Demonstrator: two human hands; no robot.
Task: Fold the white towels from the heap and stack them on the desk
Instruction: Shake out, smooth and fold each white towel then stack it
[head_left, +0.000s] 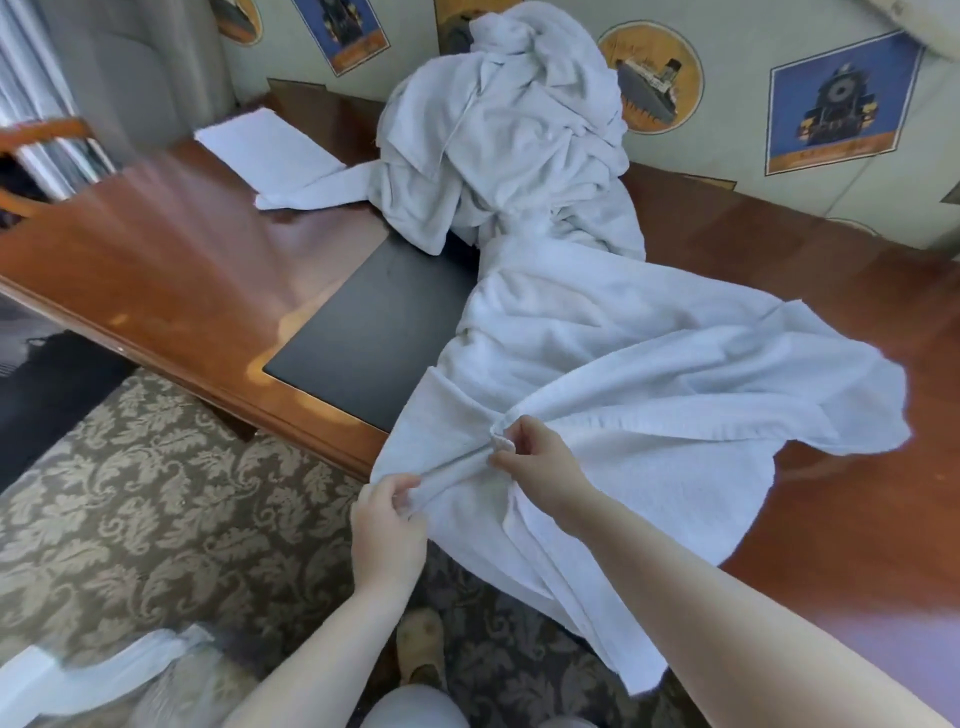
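A tall heap of white towels (509, 130) stands at the back of the wooden desk (171, 254) against the wall. One white towel (649, 364) stretches from the heap's foot to the desk's front edge and hangs over it, rumpled. My left hand (387, 525) pinches its near edge at the desk's front. A little to the right and farther in, my right hand (535, 457) pinches the same edge. A flat folded white towel (265, 150) lies at the desk's back left.
A black desk pad (374, 332) lies in the middle of the desk, partly under the towels. A wooden chair (31, 171) stands at the far left. Patterned carpet (156, 493) lies below the desk edge, with white cloth (88, 670) at bottom left. Posters cover the wall (737, 140).
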